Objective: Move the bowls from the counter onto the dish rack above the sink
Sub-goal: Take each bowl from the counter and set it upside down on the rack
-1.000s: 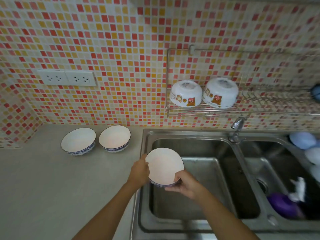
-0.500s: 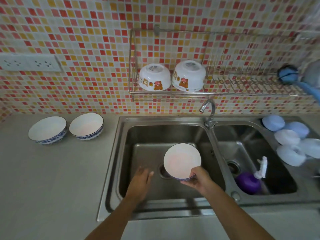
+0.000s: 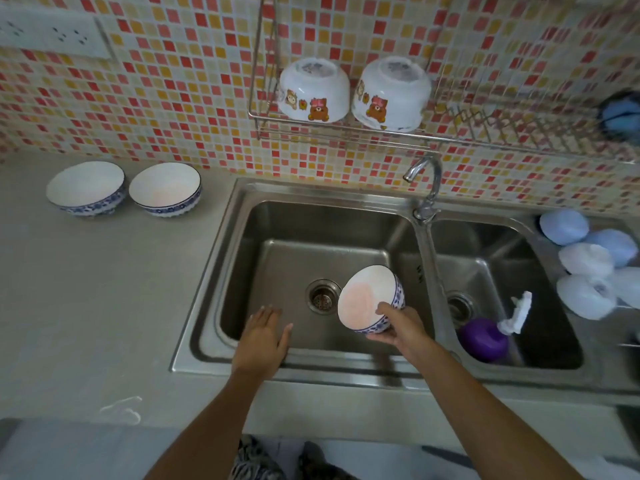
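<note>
Mosaic tiles back our dish rack, fixed above the sink. Our right hand grips the tilted bowl over the basin, the rack up and ahead of it. Our left hand hovers flat, empty. Two counter bowls wait leftward.

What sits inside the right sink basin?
Inside the right sink basin: a purple bottle with a white nozzle, beside the drain. The floor beneath the bottle is hidden.
</note>
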Demonstrator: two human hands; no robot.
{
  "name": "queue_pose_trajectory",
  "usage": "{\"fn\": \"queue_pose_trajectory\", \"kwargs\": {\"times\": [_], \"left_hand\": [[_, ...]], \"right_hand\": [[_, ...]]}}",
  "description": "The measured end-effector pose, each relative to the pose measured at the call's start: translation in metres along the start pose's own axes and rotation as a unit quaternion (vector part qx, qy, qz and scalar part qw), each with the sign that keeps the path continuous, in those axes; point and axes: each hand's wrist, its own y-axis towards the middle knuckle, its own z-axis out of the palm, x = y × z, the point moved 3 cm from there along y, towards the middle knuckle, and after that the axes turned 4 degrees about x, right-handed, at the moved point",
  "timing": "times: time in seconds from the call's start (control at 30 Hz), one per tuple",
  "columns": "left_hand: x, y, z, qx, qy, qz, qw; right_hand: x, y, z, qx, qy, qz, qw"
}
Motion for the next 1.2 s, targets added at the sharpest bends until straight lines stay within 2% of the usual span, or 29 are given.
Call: {"fn": "queue_pose_trajectory", "kwargs": {"times": [0.2,0.37,0.57,0.63,0.77,0.83,0.87,0.93,0.97,1.03,1.07,1.13,1.17,1.2], "left_hand": [[0.002,0.0,0.001,-0.003,-0.016,-0.016,1.0],[0.001,0.0,-0.001,-0.011,-0.021,-0.016,1.0],[0.001,-0.001,-0.001,-0.014,-0.028,-0.02,0.999],[0.001,-0.001,-0.002,-0.016,-0.03,-0.016,0.999],[0.001,-0.001,-0.001,-0.03,-0.025,-0.011,0.999],[0.001,-0.002,0.0,-0.032,-0.023,-0.005,0.999],[0.001,-0.002,0.0,-0.031,-0.024,-0.001,0.999],[0.001,-0.003,-0.001,-0.036,-0.024,0.008,0.999],[0.001,-0.002,-0.001,-0.038,-0.024,0.011,0.999],[0.001,-0.004,-0.002,-0.029,-0.02,0.016,0.999],[0.001,-0.004,-0.003,-0.026,-0.019,0.021,0.999],[-0.003,-0.003,-0.013,-0.034,-0.031,0.034,0.998],[-0.006,0.002,-0.022,-0.047,-0.038,0.048,0.997],[-0.011,0.009,-0.035,-0.067,-0.04,0.07,0.994]], "right_hand": [[-0.003,0.012,0.002,-0.065,-0.143,-0.052,0.986],[-0.008,0.024,0.005,-0.115,-0.331,-0.144,0.925],[-0.006,0.011,0.019,-0.111,-0.421,-0.224,0.872],[-0.007,0.007,0.023,-0.106,-0.479,-0.258,0.832],[-0.009,0.001,0.028,-0.112,-0.615,-0.335,0.705],[-0.011,-0.002,0.031,-0.106,-0.65,-0.351,0.665],[-0.011,-0.004,0.033,-0.106,-0.657,-0.353,0.657],[-0.012,-0.007,0.035,-0.107,-0.639,-0.341,0.681],[-0.011,-0.007,0.036,-0.112,-0.616,-0.326,0.708],[-0.008,-0.006,0.035,-0.132,-0.531,-0.282,0.788],[-0.008,-0.002,0.032,-0.131,-0.459,-0.242,0.844],[-0.003,0.0,0.027,-0.1,-0.233,-0.143,0.957],[0.0,-0.001,0.024,-0.081,-0.128,-0.086,0.985],[0.006,-0.004,0.022,-0.064,-0.063,-0.046,0.995]]}}
